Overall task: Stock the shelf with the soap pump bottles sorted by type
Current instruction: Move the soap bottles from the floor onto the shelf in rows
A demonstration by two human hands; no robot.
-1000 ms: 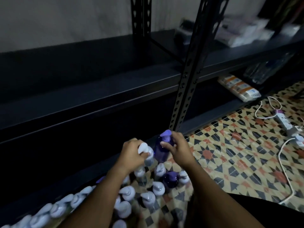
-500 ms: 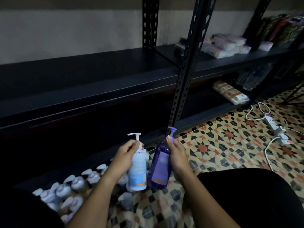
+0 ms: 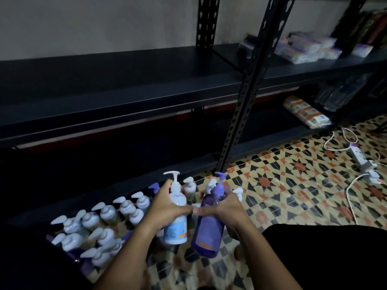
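**One bottle in each hand**

My left hand [image 3: 167,208] grips the white plastic pump bottle [image 3: 175,218], my right hand [image 3: 227,206] grips the purple translucent pump bottle [image 3: 207,229] (both held above the patterned tiled floor [image 3: 293,185]), fingertips touching, near the black metal shelf [image 3: 125,97].

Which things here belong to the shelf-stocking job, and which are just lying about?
Job: white bottle in left hand; purple bottle in right hand; floor bottles; shelf.
Lying about: power strip; packets.
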